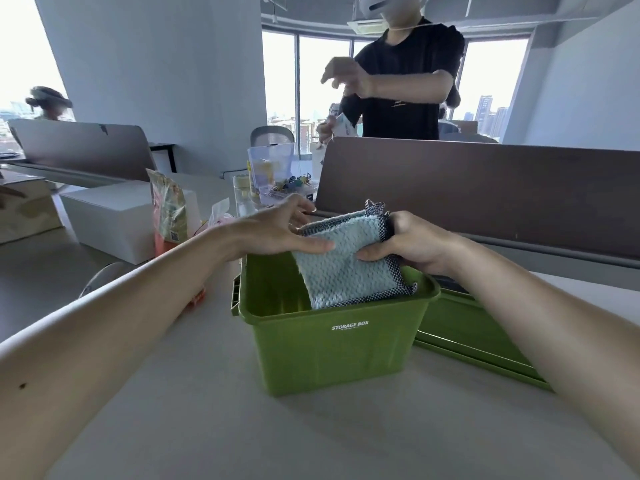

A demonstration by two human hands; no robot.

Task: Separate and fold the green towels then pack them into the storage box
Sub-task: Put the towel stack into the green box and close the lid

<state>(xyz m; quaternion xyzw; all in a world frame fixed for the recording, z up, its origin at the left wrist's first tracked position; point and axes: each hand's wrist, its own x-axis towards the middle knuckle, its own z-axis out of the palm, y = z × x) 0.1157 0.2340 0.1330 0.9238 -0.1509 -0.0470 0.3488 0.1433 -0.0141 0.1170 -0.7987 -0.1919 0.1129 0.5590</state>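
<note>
The left hand (pixel 277 230) pinches the upper left edge of a folded towel (pixel 346 271), its thumb lying flat across the front and its fingers reaching loosely spread behind. The right hand (pixel 412 244) grips the towel's right edge, thumb pressed on the front, fingers curled round the back.

The towel is pale green with a dark checked trim. It is held tilted between the two hands, over the open top of a green storage box (pixel 329 362). Its lower edge dips just inside the box, near the front rim.

The box has white lettering reading "STORAGE BOX". It stands on a pale worktop (pixel 242 434), toward the far edge. A flat green lid (pixel 464 327) lies just beside the box on its right.

A brown divider panel (pixel 485 192) runs along the far edge of the worktop. Toward the far left corner sit a white carton (pixel 110 216), a printed snack bag (pixel 169 209) and a clear plastic tub (pixel 273 168).

Behind the panel stands a person in a black shirt (pixel 408 98).
</note>
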